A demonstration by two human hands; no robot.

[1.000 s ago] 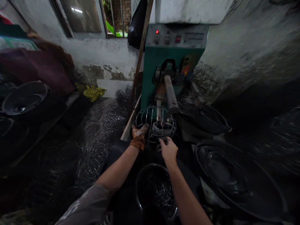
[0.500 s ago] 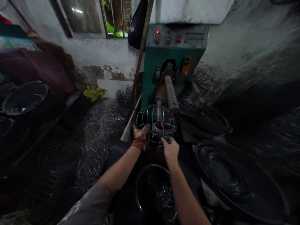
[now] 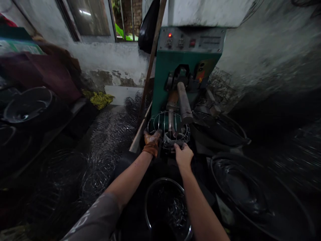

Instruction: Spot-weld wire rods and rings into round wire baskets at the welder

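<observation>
A round wire rack (image 3: 164, 124) is held under the jutting metal arm (image 3: 185, 103) of a green machine (image 3: 160, 72). At the rack's near left rim my left hand (image 3: 151, 138), in a worn orange-brown glove, is closed on the wire. My bare right hand (image 3: 183, 154) is at the rack's near right edge, thumb and fingers pinched together; what lies between them is too small and dark to make out. A lower metal post (image 3: 171, 119) shows through the rack's wires.
Below my hands stands a round metal bowl (image 3: 147, 207) holding several short shiny metal pieces. Piles of wire racks (image 3: 107, 134) lie on the floor at left. A large dark basin (image 3: 283, 197) is at right. A wooden board (image 3: 137, 139) stands left of the machine.
The view has shifted slightly. My right hand has risen a little closer to the rack's near edge. My left hand keeps its hold on the rim.
</observation>
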